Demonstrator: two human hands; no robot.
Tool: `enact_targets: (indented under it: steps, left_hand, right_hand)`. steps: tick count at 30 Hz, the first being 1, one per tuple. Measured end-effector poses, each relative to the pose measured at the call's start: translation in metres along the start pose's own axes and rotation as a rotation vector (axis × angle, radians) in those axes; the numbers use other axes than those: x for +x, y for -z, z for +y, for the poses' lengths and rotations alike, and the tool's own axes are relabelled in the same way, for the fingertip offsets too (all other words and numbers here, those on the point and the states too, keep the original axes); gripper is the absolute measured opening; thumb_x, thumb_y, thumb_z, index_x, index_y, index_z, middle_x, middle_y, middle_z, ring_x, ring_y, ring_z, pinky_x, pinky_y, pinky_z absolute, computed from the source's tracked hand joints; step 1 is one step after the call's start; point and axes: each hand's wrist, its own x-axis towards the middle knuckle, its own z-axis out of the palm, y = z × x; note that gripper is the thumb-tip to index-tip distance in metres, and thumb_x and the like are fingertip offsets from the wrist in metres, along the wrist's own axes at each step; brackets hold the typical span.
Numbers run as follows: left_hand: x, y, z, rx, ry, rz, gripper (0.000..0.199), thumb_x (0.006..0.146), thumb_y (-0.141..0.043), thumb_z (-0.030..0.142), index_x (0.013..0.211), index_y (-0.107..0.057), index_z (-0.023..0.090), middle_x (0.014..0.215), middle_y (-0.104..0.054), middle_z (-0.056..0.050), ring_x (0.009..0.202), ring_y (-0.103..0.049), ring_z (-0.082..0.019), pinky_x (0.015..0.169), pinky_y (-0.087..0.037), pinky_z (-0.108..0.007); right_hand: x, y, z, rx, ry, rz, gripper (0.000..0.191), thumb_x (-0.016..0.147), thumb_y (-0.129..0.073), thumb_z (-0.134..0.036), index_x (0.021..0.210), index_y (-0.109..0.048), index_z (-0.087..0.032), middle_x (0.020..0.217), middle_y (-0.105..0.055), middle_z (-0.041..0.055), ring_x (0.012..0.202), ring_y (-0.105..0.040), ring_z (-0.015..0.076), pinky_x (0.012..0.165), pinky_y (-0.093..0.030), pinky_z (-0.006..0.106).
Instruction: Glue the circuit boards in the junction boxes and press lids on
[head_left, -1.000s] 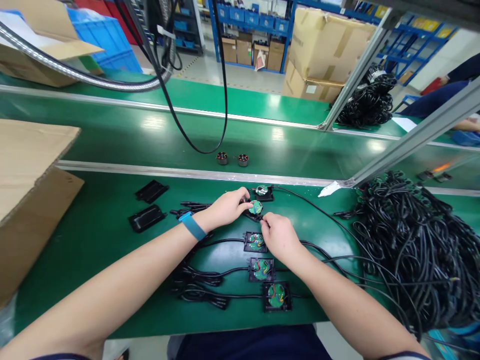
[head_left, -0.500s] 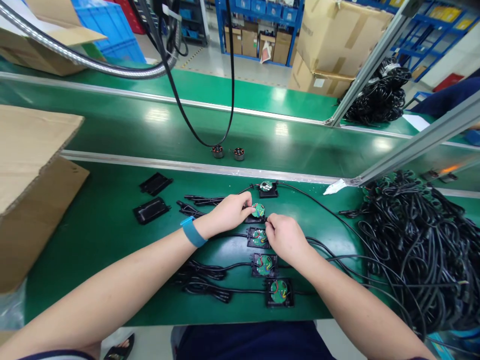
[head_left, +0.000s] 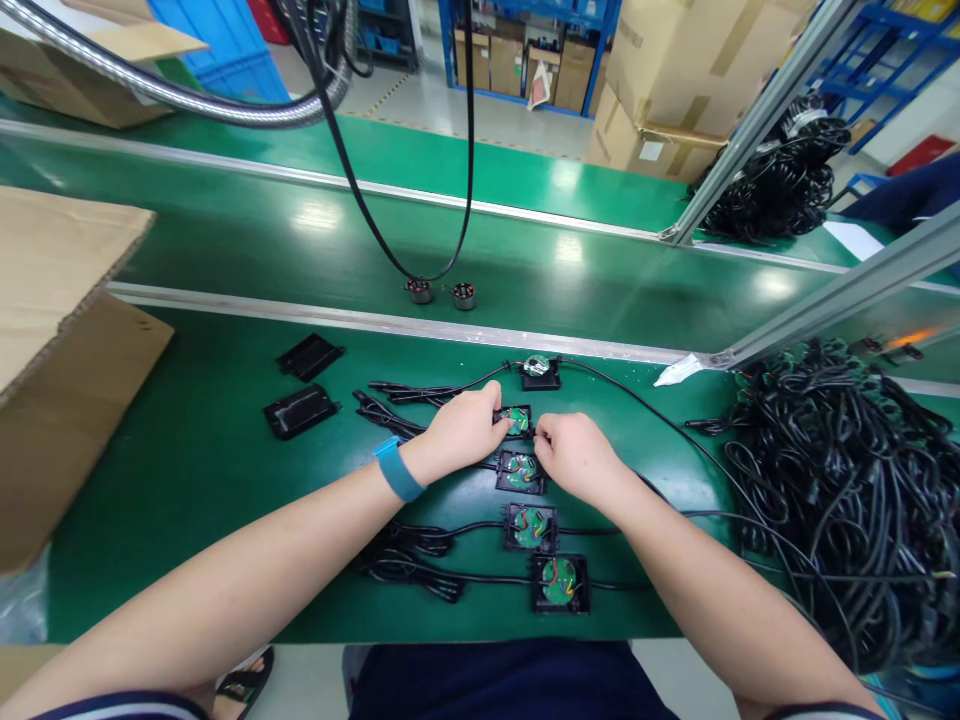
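My left hand grips the left side of a small black plastic case, its thumb and fingers at the edge of a round green circuit board lying inside. My right hand is closed in a pinch at the case's right end, where a black cable runs out behind the hand; the fingertips partly hide the grip. Nearer me lie three more cases with boards in them: one case close below, a second case and a third case. Beyond my hands, another board rests on its case.
Two black covers lie at left beside a cardboard box. Bundled cables extend left of the cases. A large cable heap fills the right side. Two small motor-like coils sit behind the metal rail; a cable loop hangs above.
The circuit board between my hands has gone from raised above its case to lying down inside it. Both hands stay at the case, and the camera view has shifted slightly.
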Motion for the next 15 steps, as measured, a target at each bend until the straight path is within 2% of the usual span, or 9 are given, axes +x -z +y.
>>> enact_targets:
  steps: [4, 9, 15]
  left_hand:
    - [0.0, -0.001, 0.001, -0.007, 0.044, -0.001, 0.026, 0.087, -0.064, 0.038, 0.103, -0.054, 0.02, 0.082, -0.069, -0.006, 0.079, -0.068, -0.025, 0.067, -0.045, -0.032]
    - [0.001, -0.007, -0.002, 0.036, 0.027, -0.032, 0.018, 0.089, -0.062, 0.034, 0.102, -0.056, 0.021, 0.084, -0.07, -0.006, 0.082, -0.068, -0.026, 0.066, -0.045, -0.032]
    - [0.0, -0.009, 0.0, 0.027, 0.05, -0.049, 0.02, 0.09, -0.061, 0.031, 0.105, -0.053, 0.02, 0.091, -0.071, -0.009, 0.086, -0.069, -0.028, 0.069, -0.046, -0.034]
  right_hand:
    - [0.008, 0.005, -0.001, -0.037, 0.024, -0.045, 0.02, 0.091, -0.051, -0.018, 0.079, -0.067, -0.019, 0.081, -0.072, 0.0088, 0.074, -0.065, 0.0214, 0.063, -0.036, 0.03]
    - [0.014, 0.008, -0.005, -0.096, 0.03, -0.072, 0.016, 0.091, -0.051, -0.015, 0.099, -0.065, -0.016, 0.09, -0.073, 0.0117, 0.08, -0.066, 0.0239, 0.066, -0.038, 0.031]
    - [0.013, 0.007, -0.004, -0.145, 0.114, -0.069, 0.018, 0.092, -0.047, -0.01, 0.1, -0.063, -0.014, 0.093, -0.07, 0.0123, 0.083, -0.064, 0.0225, 0.071, -0.041, 0.03]
